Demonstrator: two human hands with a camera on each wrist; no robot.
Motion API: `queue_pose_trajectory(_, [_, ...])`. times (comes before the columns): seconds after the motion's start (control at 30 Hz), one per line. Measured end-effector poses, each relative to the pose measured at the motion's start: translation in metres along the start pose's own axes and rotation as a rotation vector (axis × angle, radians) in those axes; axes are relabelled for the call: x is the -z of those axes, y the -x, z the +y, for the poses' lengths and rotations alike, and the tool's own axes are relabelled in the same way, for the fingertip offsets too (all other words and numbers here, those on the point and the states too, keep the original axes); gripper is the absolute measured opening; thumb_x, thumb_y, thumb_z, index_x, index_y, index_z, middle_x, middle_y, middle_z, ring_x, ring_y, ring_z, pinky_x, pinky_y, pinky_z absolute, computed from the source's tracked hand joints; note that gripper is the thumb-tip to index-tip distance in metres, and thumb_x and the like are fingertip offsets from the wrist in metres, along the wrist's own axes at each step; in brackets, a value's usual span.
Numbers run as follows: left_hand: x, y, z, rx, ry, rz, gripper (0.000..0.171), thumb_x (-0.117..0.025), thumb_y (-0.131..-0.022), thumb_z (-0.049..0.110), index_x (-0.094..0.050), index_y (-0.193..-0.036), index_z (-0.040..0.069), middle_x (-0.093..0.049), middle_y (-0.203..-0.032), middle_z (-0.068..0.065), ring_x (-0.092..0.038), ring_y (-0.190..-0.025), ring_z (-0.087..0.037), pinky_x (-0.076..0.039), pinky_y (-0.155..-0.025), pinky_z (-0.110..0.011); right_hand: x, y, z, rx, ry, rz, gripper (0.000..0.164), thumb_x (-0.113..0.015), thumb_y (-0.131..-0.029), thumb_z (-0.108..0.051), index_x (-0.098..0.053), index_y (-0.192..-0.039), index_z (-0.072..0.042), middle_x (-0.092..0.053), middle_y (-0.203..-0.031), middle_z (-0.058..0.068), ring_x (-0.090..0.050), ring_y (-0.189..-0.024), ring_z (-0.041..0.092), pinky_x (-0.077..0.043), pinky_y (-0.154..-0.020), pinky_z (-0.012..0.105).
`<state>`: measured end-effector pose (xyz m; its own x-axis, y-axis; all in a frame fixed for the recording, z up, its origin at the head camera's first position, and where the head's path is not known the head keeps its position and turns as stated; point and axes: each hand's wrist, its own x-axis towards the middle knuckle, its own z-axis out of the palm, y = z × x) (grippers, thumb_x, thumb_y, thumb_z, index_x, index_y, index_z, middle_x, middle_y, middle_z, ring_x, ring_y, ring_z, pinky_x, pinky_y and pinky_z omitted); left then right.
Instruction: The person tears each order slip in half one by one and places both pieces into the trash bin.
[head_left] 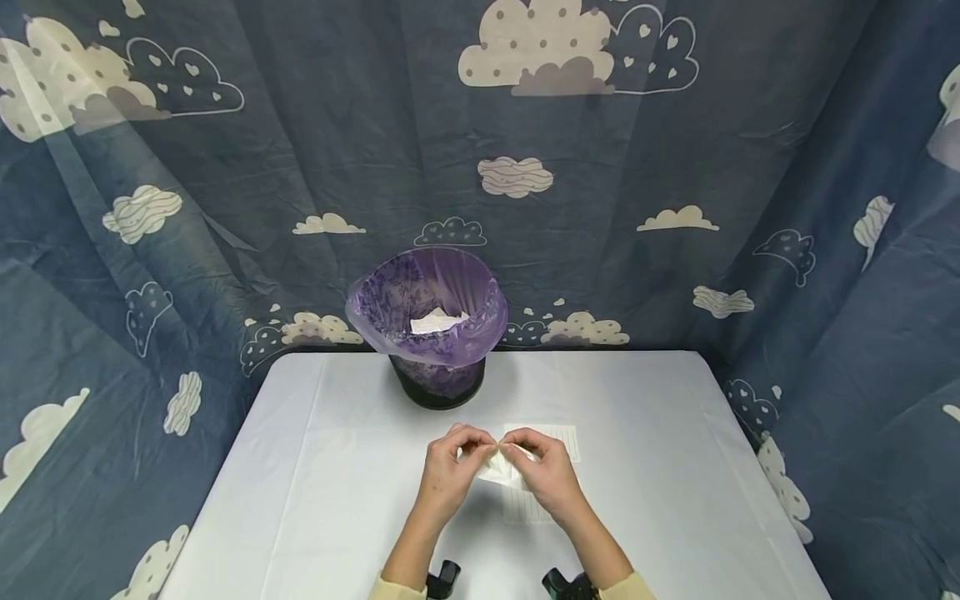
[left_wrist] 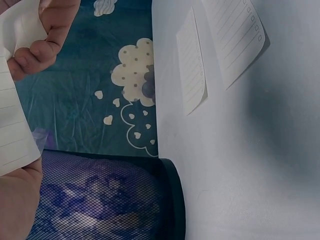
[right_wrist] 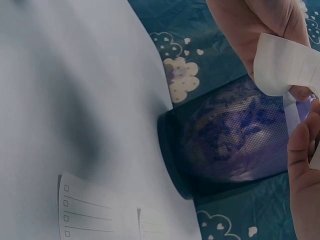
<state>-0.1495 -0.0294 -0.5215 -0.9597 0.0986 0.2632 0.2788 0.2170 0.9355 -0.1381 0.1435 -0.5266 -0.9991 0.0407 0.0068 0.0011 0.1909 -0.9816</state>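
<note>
In the head view, my left hand [head_left: 448,471] and right hand [head_left: 551,475] meet fingertip to fingertip above the table. Each pinches a lined white sheet of paper [head_left: 501,473] between thumb and fingers. The left wrist view shows a ruled part of the paper [left_wrist: 12,125] by the left hand [left_wrist: 17,205], and a curved part beside the right hand's curled fingers [left_wrist: 37,52]. In the right wrist view, the paper [right_wrist: 282,65] bends outward near the left hand; fingers partly hide where its parts meet.
Two lined checklist sheets, one farther back [head_left: 562,433] and one nearer [head_left: 525,507], lie under and behind the hands. A black mesh bin [head_left: 438,392] with a purple liner [head_left: 480,333] stands at the table's back, white paper [head_left: 435,321] inside. A cloud-patterned curtain [head_left: 570,250] hangs behind.
</note>
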Motion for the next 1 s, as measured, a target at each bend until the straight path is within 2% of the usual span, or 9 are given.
queue_pose_trajectory(0.17, [0.0005,0.0001,-0.0009,-0.036,-0.019,0.011,0.005,-0.084,-0.089,0.012,-0.081,-0.089,0.008,-0.073,-0.081,0.001,-0.057,-0.08,-0.008,-0.048,-0.075,-0.021,-0.0009,0.0002,-0.0001,0.024,0.018,0.008,0.005,-0.079,-0.096,-0.013,-0.078,-0.095,-0.008,-0.079,-0.1,0.005,-0.067,-0.099,0.01,-0.051,-0.089,0.025])
queue_pose_trajectory(0.27, [0.0006,0.0006,-0.0011,-0.05,-0.033,0.021,0.004,-0.085,-0.088,0.012,-0.081,-0.089,0.011,-0.074,-0.082,0.003,-0.057,-0.08,-0.008,-0.049,-0.074,-0.022,-0.0015,0.0012,-0.0011,0.031,0.007,0.01,0.006,-0.079,-0.095,-0.014,-0.078,-0.095,-0.008,-0.079,-0.099,0.006,-0.067,-0.098,0.011,-0.05,-0.09,0.026])
queue_pose_trajectory(0.5, [0.0015,0.0014,0.0011,-0.09,-0.046,0.038,0.006,-0.084,-0.088,0.011,-0.081,-0.089,0.007,-0.077,-0.086,0.002,-0.059,-0.081,-0.01,-0.05,-0.075,-0.021,-0.0041,0.0021,-0.0029,0.057,0.008,0.033,0.007,-0.078,-0.096,-0.014,-0.078,-0.094,-0.007,-0.079,-0.098,0.005,-0.067,-0.096,0.009,-0.052,-0.087,0.023])
queue_pose_trajectory(0.7, [0.0019,0.0023,0.0024,-0.094,-0.031,0.047,0.009,-0.083,-0.09,0.012,-0.08,-0.09,0.004,-0.077,-0.085,-0.001,-0.059,-0.081,-0.01,-0.05,-0.075,-0.021,-0.0043,0.0032,-0.0046,0.07,0.012,0.033,0.007,-0.078,-0.096,-0.014,-0.078,-0.093,-0.008,-0.079,-0.098,0.003,-0.067,-0.097,0.009,-0.052,-0.089,0.026])
queue_pose_trajectory(0.8, [0.0018,0.0029,0.0028,-0.085,-0.025,0.051,0.008,-0.083,-0.09,0.013,-0.081,-0.089,0.006,-0.077,-0.085,0.001,-0.059,-0.081,-0.009,-0.05,-0.075,-0.021,-0.0045,0.0038,-0.0053,0.075,0.011,0.029,0.009,-0.079,-0.096,-0.016,-0.078,-0.094,-0.007,-0.078,-0.098,0.003,-0.067,-0.098,0.008,-0.051,-0.09,0.026])
queue_pose_trajectory(1.0, [0.0019,0.0044,0.0039,-0.071,-0.007,0.058,0.008,-0.083,-0.09,0.013,-0.08,-0.09,0.006,-0.077,-0.085,0.002,-0.06,-0.082,-0.008,-0.051,-0.076,-0.021,-0.0049,0.004,-0.0056,0.106,-0.013,0.019,0.006,-0.077,-0.097,-0.012,-0.077,-0.095,-0.006,-0.078,-0.098,0.007,-0.068,-0.098,0.009,-0.055,-0.084,0.023])
